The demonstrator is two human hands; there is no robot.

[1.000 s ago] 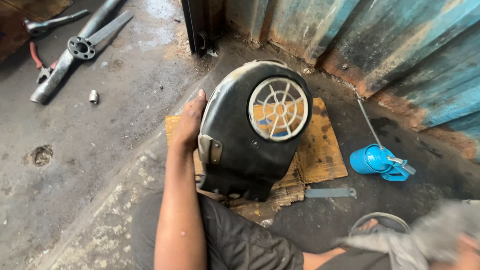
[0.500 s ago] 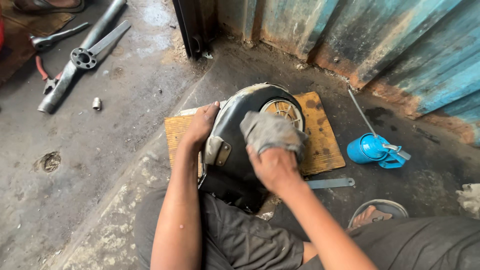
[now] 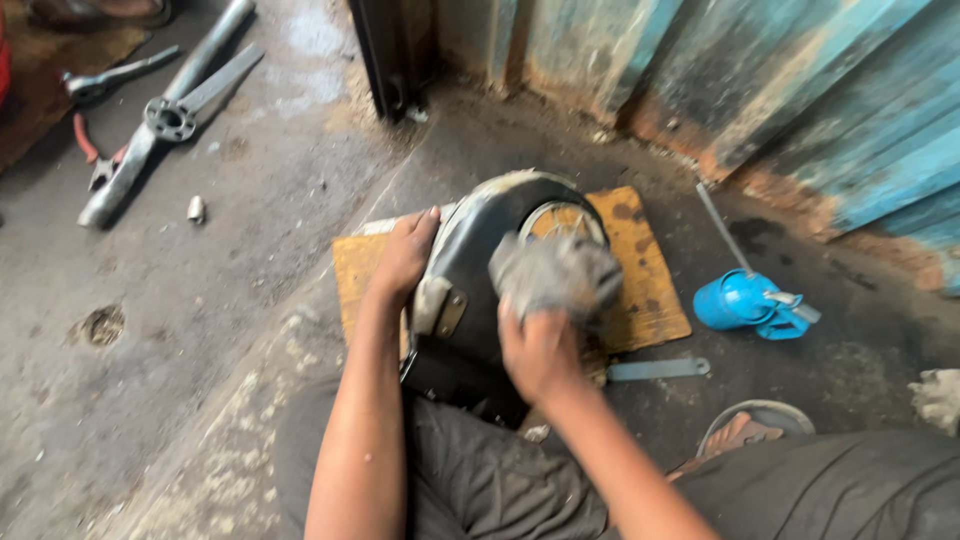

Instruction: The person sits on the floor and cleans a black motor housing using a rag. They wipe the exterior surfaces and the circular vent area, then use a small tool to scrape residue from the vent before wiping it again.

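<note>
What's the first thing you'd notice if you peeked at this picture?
In the middle, a big black rounded cover sits on an orange board. The left hand steadies its edge while the right hand presses a grey rag onto it. To the right, a bright blue oil can lies on the dark floor.

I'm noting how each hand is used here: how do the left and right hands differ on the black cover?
The left hand is bare and rests flat along the side edge of the black cover; the right hand grips a grey rag and presses it on the cover's front. The left sits farther from the body, the right nearer. Both touch the same cover.
</note>
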